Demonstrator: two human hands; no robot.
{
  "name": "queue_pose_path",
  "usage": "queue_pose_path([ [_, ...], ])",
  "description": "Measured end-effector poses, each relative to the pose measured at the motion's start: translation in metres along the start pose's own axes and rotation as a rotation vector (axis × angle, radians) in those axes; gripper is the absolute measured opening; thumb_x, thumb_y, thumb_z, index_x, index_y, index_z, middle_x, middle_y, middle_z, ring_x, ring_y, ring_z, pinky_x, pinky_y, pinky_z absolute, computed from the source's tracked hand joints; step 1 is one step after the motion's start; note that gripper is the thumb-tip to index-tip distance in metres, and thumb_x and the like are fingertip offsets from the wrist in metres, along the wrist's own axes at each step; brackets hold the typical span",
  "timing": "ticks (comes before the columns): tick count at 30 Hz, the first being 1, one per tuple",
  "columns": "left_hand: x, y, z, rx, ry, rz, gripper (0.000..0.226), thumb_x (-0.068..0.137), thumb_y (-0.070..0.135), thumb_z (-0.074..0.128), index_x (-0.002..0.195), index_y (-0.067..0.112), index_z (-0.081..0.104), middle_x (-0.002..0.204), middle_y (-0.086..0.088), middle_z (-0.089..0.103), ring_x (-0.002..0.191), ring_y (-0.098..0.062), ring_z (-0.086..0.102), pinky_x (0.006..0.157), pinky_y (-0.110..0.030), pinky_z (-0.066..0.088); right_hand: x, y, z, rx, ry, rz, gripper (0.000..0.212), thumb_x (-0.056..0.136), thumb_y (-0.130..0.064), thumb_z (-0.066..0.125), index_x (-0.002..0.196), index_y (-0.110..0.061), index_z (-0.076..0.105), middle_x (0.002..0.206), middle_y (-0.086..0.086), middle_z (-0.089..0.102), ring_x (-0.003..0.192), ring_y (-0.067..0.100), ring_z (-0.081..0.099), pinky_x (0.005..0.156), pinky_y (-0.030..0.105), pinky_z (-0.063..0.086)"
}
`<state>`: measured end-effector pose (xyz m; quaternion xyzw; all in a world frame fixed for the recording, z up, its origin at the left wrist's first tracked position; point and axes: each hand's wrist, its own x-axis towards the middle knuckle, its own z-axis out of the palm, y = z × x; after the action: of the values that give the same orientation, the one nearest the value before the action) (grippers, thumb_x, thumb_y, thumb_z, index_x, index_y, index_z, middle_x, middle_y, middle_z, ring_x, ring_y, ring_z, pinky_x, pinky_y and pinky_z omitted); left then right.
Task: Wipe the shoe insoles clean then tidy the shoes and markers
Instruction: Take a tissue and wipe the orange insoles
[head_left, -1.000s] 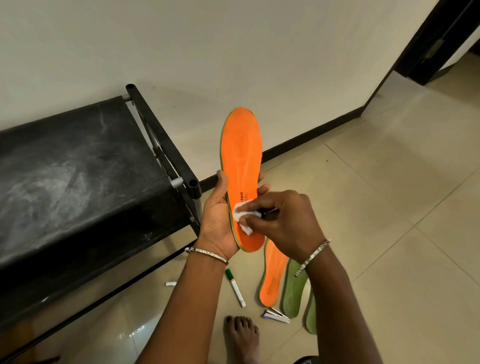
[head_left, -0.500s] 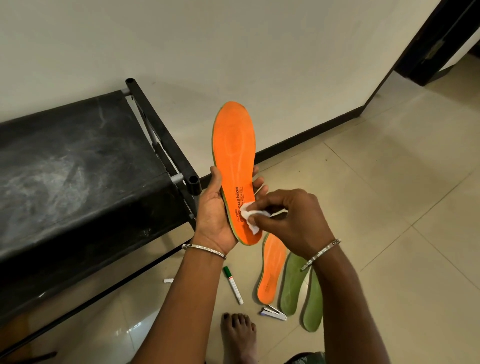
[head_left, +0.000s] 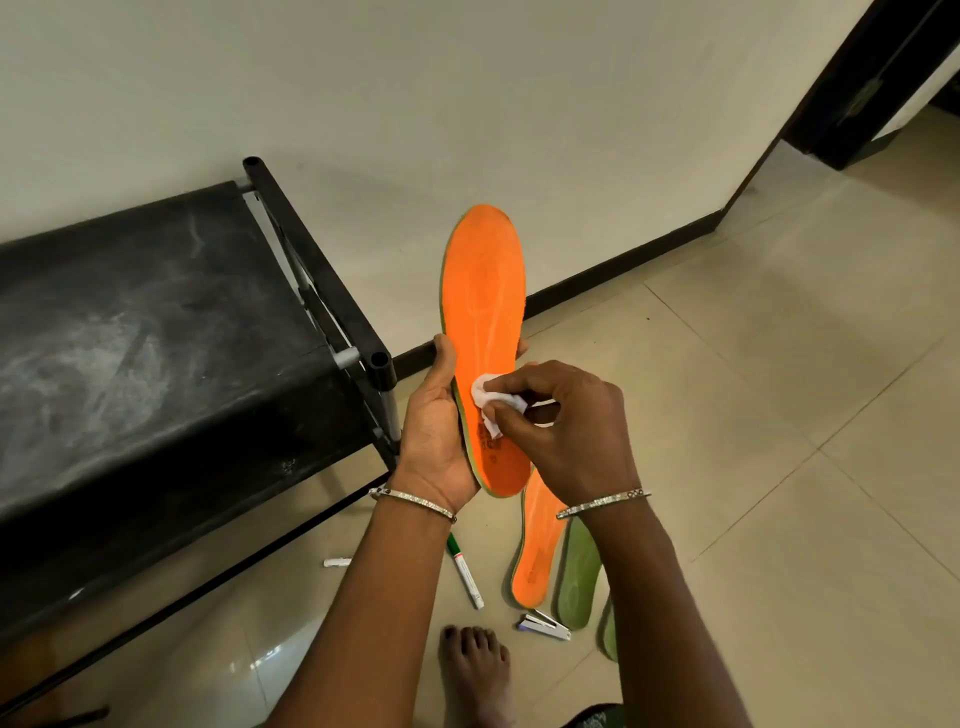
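My left hand (head_left: 434, 431) grips an orange insole (head_left: 485, 291) by its heel half, toe end pointing up toward the wall. My right hand (head_left: 566, 426) pinches a small white wipe (head_left: 488, 397) and presses it against the insole's lower middle. A second orange insole (head_left: 537, 556) lies on the floor below my hands, with two green insoles (head_left: 579, 582) beside it on the right. A green-capped white marker (head_left: 465, 569) lies on the tiles under my left wrist, and a smaller white marker (head_left: 336, 561) lies left of my forearm.
A black dusty shoe rack (head_left: 156, 332) stands at the left against the wall. A small white-and-blue clip-like object (head_left: 545, 626) lies near my bare foot (head_left: 475, 670). Beige floor tiles stretch to the right toward a dark doorway (head_left: 872, 88).
My right hand has slid the wipe up the insole from the heel area toward its middle. My left hand has shifted the insole slightly.
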<state>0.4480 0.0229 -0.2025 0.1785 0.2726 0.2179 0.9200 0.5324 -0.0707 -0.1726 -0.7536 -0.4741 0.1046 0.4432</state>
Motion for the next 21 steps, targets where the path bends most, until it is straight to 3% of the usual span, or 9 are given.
queue_pose_path([
  [2, -0.001, 0.001, 0.002, 0.001, 0.005, 0.003, 0.071, 0.096, 0.064, 0.035, 0.129, 0.008, 0.063, 0.127, -0.015, 0.065, 0.115, -0.033, 0.064, 0.104, -0.049, 0.048, 0.000, 0.000, -0.003, 0.030, -0.082, 0.016, 0.017, 0.079, -0.019, 0.081, 0.096, -0.022, 0.079, 0.094, -0.010, 0.075, 0.082, 0.005, 0.067, 0.072, 0.018, 0.057],
  [4, -0.003, 0.001, 0.003, -0.020, -0.003, -0.018, 0.071, 0.096, 0.064, 0.037, 0.116, 0.007, 0.073, 0.113, -0.014, 0.070, 0.093, -0.028, 0.071, 0.089, -0.045, 0.057, 0.001, 0.001, -0.013, 0.099, -0.295, 0.071, 0.017, 0.079, -0.018, 0.081, 0.096, -0.023, 0.080, 0.094, -0.012, 0.075, 0.087, 0.007, 0.069, 0.075, 0.027, 0.059],
  [6, -0.005, 0.001, 0.003, -0.018, -0.005, -0.028, 0.071, 0.095, 0.065, 0.041, 0.125, 0.007, 0.068, 0.118, -0.014, 0.068, 0.094, -0.026, 0.071, 0.094, -0.046, 0.055, 0.000, 0.003, -0.020, 0.173, -0.463, 0.089, 0.017, 0.080, -0.019, 0.081, 0.097, -0.021, 0.080, 0.094, -0.010, 0.076, 0.089, 0.009, 0.070, 0.077, 0.031, 0.059],
  [7, -0.006, 0.002, 0.004, -0.004, -0.007, -0.029, 0.071, 0.094, 0.064, 0.042, 0.131, 0.006, 0.063, 0.124, -0.014, 0.066, 0.099, -0.027, 0.069, 0.098, -0.047, 0.052, 0.000, 0.002, -0.021, 0.195, -0.470, 0.082, 0.017, 0.080, -0.019, 0.081, 0.097, -0.021, 0.080, 0.094, -0.010, 0.076, 0.088, 0.009, 0.071, 0.077, 0.032, 0.059],
  [9, -0.006, 0.003, 0.004, 0.025, -0.026, -0.044, 0.069, 0.093, 0.061, 0.044, 0.132, 0.006, 0.059, 0.128, -0.014, 0.064, 0.106, -0.028, 0.066, 0.101, -0.047, 0.049, -0.001, 0.001, -0.015, 0.184, -0.328, 0.062, 0.015, 0.079, -0.019, 0.082, 0.095, -0.021, 0.081, 0.090, -0.011, 0.076, 0.082, 0.007, 0.070, 0.073, 0.029, 0.059],
  [13, -0.006, 0.001, 0.005, 0.077, -0.021, -0.081, 0.063, 0.097, 0.056, 0.042, 0.130, 0.007, 0.062, 0.122, -0.015, 0.067, 0.106, -0.029, 0.067, 0.102, -0.044, 0.047, 0.001, -0.003, 0.008, -0.020, 0.121, -0.025, 0.016, 0.078, -0.017, 0.079, 0.092, -0.025, 0.079, 0.089, -0.011, 0.075, 0.081, 0.003, 0.066, 0.071, 0.014, 0.051],
  [15, -0.006, 0.000, 0.005, 0.103, -0.019, -0.087, 0.063, 0.099, 0.056, 0.040, 0.132, 0.008, 0.061, 0.123, -0.015, 0.067, 0.106, -0.029, 0.067, 0.101, -0.044, 0.049, 0.002, 0.000, 0.008, -0.031, 0.141, -0.029, 0.017, 0.078, -0.015, 0.079, 0.092, -0.025, 0.079, 0.090, -0.010, 0.075, 0.081, 0.004, 0.067, 0.073, 0.018, 0.054],
  [19, -0.007, 0.003, 0.006, 0.092, -0.023, -0.073, 0.068, 0.095, 0.058, 0.041, 0.133, 0.004, 0.058, 0.136, -0.018, 0.061, 0.117, -0.034, 0.061, 0.101, -0.046, 0.050, 0.000, 0.005, -0.013, 0.142, -0.281, 0.077, 0.018, 0.077, -0.019, 0.084, 0.094, -0.024, 0.081, 0.088, -0.010, 0.076, 0.083, 0.008, 0.070, 0.074, 0.034, 0.059],
  [21, -0.006, 0.004, 0.006, 0.108, -0.011, -0.068, 0.070, 0.096, 0.059, 0.040, 0.138, 0.005, 0.054, 0.142, -0.018, 0.056, 0.123, -0.035, 0.057, 0.103, -0.048, 0.048, -0.002, 0.006, -0.018, 0.172, -0.386, 0.078, 0.019, 0.076, -0.021, 0.084, 0.094, -0.025, 0.081, 0.090, -0.011, 0.076, 0.086, 0.011, 0.070, 0.075, 0.036, 0.059],
])
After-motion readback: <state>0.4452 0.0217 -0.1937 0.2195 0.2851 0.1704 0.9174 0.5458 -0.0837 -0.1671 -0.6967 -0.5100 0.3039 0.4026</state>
